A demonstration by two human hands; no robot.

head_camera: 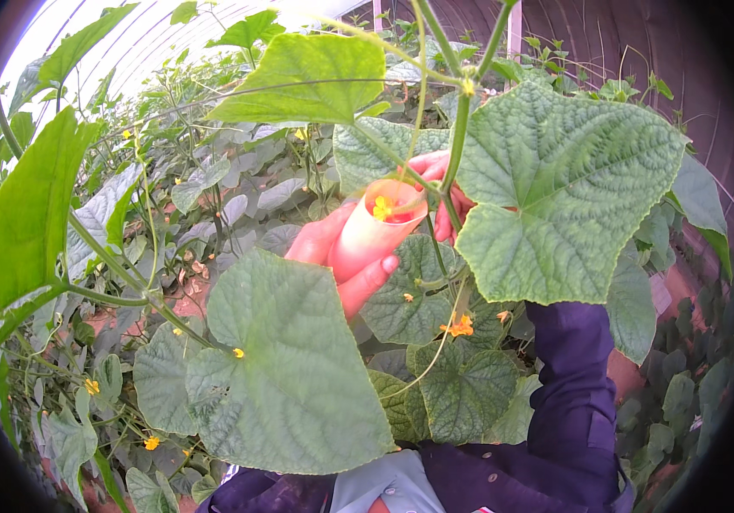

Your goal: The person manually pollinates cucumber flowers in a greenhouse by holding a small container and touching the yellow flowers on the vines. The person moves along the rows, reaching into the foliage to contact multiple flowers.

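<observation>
My left hand (367, 272) is wrapped around a pale pink cup-like tube (370, 237), tilted with its open mouth up and to the right. Inside the mouth shows a yellow cucumber flower (382, 208), with a blurred pale green part beside it. Just right of the rim, my right hand (461, 204) is behind a green cucumber stem (460, 144) at a leaf joint. Its fingers are close to the stem and the tube. A large leaf (566, 192) hides the rest of that hand, so its grip cannot be made out.
A broad leaf (277, 378) covers my left forearm. A thin dark line (264, 90) crosses behind the upper leaf. An orange-yellow flower (460, 326) hangs below the hands. Dense cucumber vines (245, 173) fill the greenhouse under a film roof (129, 45).
</observation>
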